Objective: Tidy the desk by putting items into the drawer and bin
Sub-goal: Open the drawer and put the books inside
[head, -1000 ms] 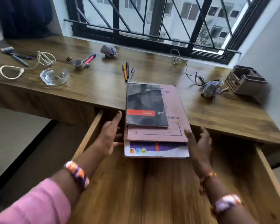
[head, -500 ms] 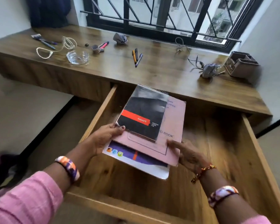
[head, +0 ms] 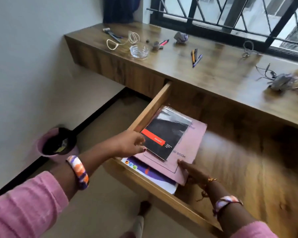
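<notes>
A stack of books lies in the near left corner of the open wooden drawer [head: 248, 169]: a black spiral notebook [head: 165, 134] with a red band on top, a pink record book [head: 194, 143] under it, and a purple-and-white book [head: 155, 176] at the bottom. My left hand [head: 129, 145] pinches the stack's left edge beside the drawer's side wall. At the stack's near right corner my right hand [head: 193, 172] holds on, thumb on the pink cover. A pink bin [head: 57, 143] with a black liner stands on the floor to the left.
On the desk [head: 222, 74] lie pens [head: 195, 56], a glass ashtray [head: 139, 51], a white cable [head: 126, 39], a pink marker [head: 163, 42], crumpled paper [head: 180, 37], and a second crumpled wad [head: 282, 81] among wires. The drawer's right side shows bare wood.
The book stack came off the desk edge and down into the drawer, then shifted into its left corner. Both hands stayed on it. My view swung left, bringing the bin into sight.
</notes>
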`<state>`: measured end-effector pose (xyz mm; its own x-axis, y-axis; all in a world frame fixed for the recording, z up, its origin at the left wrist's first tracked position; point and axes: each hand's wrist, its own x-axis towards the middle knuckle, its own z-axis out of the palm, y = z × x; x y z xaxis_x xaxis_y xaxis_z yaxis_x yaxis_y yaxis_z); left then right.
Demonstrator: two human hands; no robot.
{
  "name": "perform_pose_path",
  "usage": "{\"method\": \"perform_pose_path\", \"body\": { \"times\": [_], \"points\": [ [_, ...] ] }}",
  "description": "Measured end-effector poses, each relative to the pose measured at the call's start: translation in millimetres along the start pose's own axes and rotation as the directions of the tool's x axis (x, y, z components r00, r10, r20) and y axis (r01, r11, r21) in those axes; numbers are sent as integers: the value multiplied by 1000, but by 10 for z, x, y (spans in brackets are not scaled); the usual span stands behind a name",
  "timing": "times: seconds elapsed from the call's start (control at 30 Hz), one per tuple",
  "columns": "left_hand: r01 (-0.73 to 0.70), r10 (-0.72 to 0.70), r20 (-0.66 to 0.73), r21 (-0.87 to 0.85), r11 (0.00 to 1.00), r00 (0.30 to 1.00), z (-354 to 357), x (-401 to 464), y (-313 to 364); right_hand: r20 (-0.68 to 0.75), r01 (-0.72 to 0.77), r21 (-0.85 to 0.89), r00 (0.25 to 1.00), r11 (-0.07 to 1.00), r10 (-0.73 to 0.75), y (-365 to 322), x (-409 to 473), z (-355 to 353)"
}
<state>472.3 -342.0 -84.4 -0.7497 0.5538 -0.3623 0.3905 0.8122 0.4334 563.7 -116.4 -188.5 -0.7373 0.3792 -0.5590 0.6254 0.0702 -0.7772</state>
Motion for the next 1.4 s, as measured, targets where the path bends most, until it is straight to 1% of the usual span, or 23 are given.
{"method": "perform_pose_path", "body": {
  "times": [0.03,0.07,0.1,0.13,0.17,0.2,0.27,0.33,0.43,0.6,0.7,0.73,0.77,0.83,0.87,0.9,0.93,1.0,1.07,1.2,1.23,1.3,1.4],
  "points": [
    [-9,7,53,42,999,999,55,-1,-32,-21,31,-127,999,991,-34,-32,1,-20],
    [-17,10,98,69,997,995,107,-1,-49,-32,51,-300,998,953,-63,-62,14,-33],
    [-27,14,134,91,995,991,149,3,-47,-59,52,-474,994,879,-91,-68,34,-33],
    [-40,21,165,113,993,986,181,7,-24,-92,39,-597,989,801,-117,-71,47,-21],
    [-55,28,192,137,989,981,209,12,8,-128,28,-624,982,781,-138,-72,34,-3],
    [-68,31,218,167,984,975,238,23,47,-138,27,-598,981,801,-136,-51,31,17],
    [-88,19,263,252,964,965,300,42,110,-139,45,-480,982,876,-126,-11,-22,40],
    [-97,-17,316,343,934,949,371,68,144,-146,66,-439,979,896,-143,12,-82,30],
    [-82,-81,385,389,918,919,448,89,187,-137,82,-467,977,880,-163,37,-127,21],
    [-80,-147,451,446,891,881,451,61,284,-70,76,-550,988,831,-137,174,-246,66],
    [-89,-184,485,486,870,855,391,54,297,-57,77,-575,989,814,-134,229,-330,89],
    [-98,-168,484,476,874,859,362,68,288,-53,89,-572,988,815,-145,236,-341,94],
    [-102,-125,458,440,892,880,338,96,272,-47,93,-571,988,816,-146,225,-364,96],
    [-105,-2,301,339,935,954,306,169,263,-40,110,-572,986,813,-161,211,-396,88],
    [-108,41,207,324,940,978,314,209,249,-35,118,-567,985,815,-168,214,-405,82],
    [-106,55,157,339,935,986,334,249,227,-27,123,-552,986,825,-166,216,-408,80],
    [-95,37,161,369,925,986,364,288,192,-15,136,-534,985,835,-171,202,-424,80],
    [-68,-43,239,436,898,970,419,336,117,-5,138,-505,987,852,-162,196,-441,75],
    [-67,-104,303,504,861,947,466,333,53,-5,146,-520,985,842,-174,184,-450,74],
    [-91,-166,381,572,815,910,499,207,-26,5,151,-517,985,842,-174,176,-444,61],
    [-105,-167,398,577,810,902,493,168,-32,10,153,-535,985,831,-175,178,-440,57],
    [-80,-177,387,564,822,905,448,104,-1,32,147,-586,987,797,-159,167,-440,44],
    [-102,-157,372,588,802,915,367,-11,118,113,134,-732,991,668,-76,71,-536,2]
  ]
}}
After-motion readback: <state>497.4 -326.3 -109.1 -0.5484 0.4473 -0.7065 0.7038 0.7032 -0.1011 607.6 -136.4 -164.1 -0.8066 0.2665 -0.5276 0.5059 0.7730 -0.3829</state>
